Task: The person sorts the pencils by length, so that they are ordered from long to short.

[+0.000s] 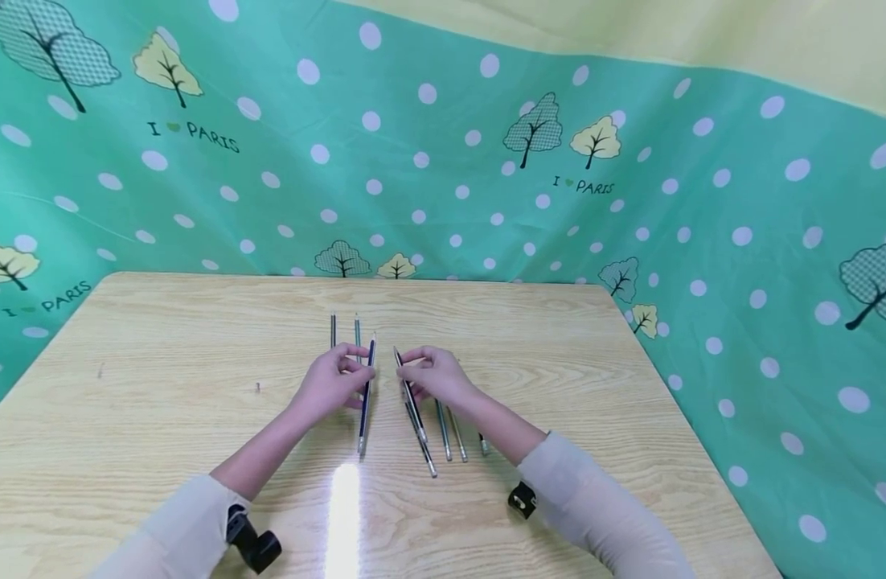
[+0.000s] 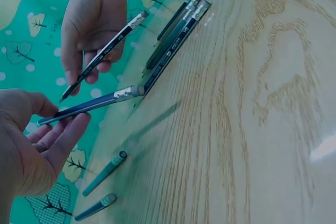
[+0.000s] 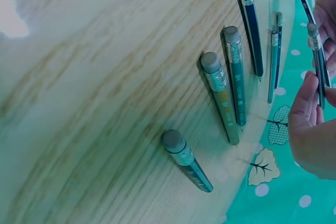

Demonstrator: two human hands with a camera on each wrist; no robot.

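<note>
My left hand point(image 1: 333, 382) pinches a dark blue pencil point(image 1: 367, 398) between thumb and fingers, its eraser end toward me. Across a small gap, my right hand point(image 1: 437, 376) grips a black pencil point(image 1: 412, 398), point facing away. In the left wrist view both the blue pencil point(image 2: 94, 103) and the black pencil point(image 2: 105, 51) are held above the table. On the wood beyond the left hand lie a dark pencil point(image 1: 333, 328) and a teal pencil point(image 1: 357, 328). Near the right hand lie another black pencil point(image 1: 424, 450), a green pencil point(image 1: 443, 430) and a gold pencil point(image 1: 458, 441).
A further dark pencil point(image 1: 483, 445) lies partly under the right forearm. The light wooden table point(image 1: 197, 338) meets a green dotted cloth point(image 1: 414, 193) at its back and right. Small black cameras point(image 1: 253, 543) sit on the wrists. Glare point(image 1: 343, 515) marks the front of the tabletop.
</note>
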